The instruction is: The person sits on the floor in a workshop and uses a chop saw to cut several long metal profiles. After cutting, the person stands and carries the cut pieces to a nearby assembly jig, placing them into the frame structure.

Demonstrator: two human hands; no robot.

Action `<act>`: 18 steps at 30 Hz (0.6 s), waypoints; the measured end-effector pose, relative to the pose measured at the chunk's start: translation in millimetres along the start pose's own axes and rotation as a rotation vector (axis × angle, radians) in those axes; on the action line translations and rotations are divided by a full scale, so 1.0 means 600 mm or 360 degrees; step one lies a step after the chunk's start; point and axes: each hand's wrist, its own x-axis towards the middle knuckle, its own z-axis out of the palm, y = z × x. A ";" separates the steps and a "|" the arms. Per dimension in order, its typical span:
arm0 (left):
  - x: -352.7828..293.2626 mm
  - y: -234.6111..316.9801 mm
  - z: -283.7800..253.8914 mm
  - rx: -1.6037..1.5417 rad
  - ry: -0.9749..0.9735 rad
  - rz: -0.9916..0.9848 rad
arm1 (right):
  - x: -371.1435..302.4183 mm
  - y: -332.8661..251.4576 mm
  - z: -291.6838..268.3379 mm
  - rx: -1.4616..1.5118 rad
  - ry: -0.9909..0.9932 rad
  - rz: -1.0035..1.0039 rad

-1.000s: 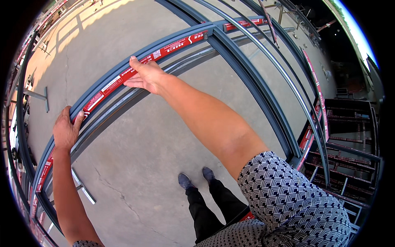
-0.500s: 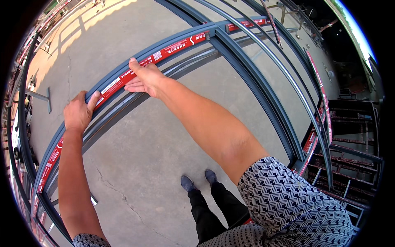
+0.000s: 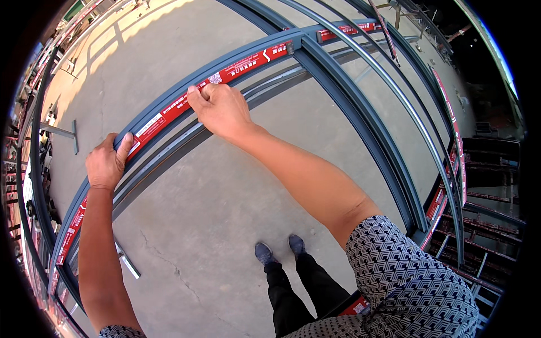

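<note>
A dark blue-grey metal frame (image 3: 169, 100) crosses in front of me, its long rail bent into an arc by the lens. Red printed film (image 3: 169, 117) covers the rail's near face. My left hand (image 3: 107, 162) is closed over the rail at the left, thumb on the near side and fingers over the far edge. Farther right along the same rail, my right hand (image 3: 224, 110) is closed, with thumb and forefinger together at the film's upper edge. Whatever may lie between those fingertips is hidden.
Another rail (image 3: 360, 135) of the frame runs toward me on the right, beside a curved silvery bar (image 3: 389, 90). Dark racks with metal lengths (image 3: 490, 208) stand at the far right. A short metal piece (image 3: 128, 262) lies on the cracked concrete floor (image 3: 197, 225).
My right hand has gone from outstretched fingers to a closed grip and shifted slightly right along the rail. My left hand keeps its hold. The view has shifted slightly.
</note>
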 end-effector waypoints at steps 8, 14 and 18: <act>0.000 -0.008 0.006 -0.0056 0.0067 0.0044 | 0.207 0.005 -0.147 -0.0408 0.1631 -0.1675; 0.006 -0.001 0.002 -0.0070 0.0106 0.0055 | 0.217 0.087 -0.110 -0.0723 0.0777 -0.0603; 0.003 -0.010 0.012 0.0064 0.0145 0.0103 | 0.209 0.089 -0.117 -0.0763 0.0631 -0.0607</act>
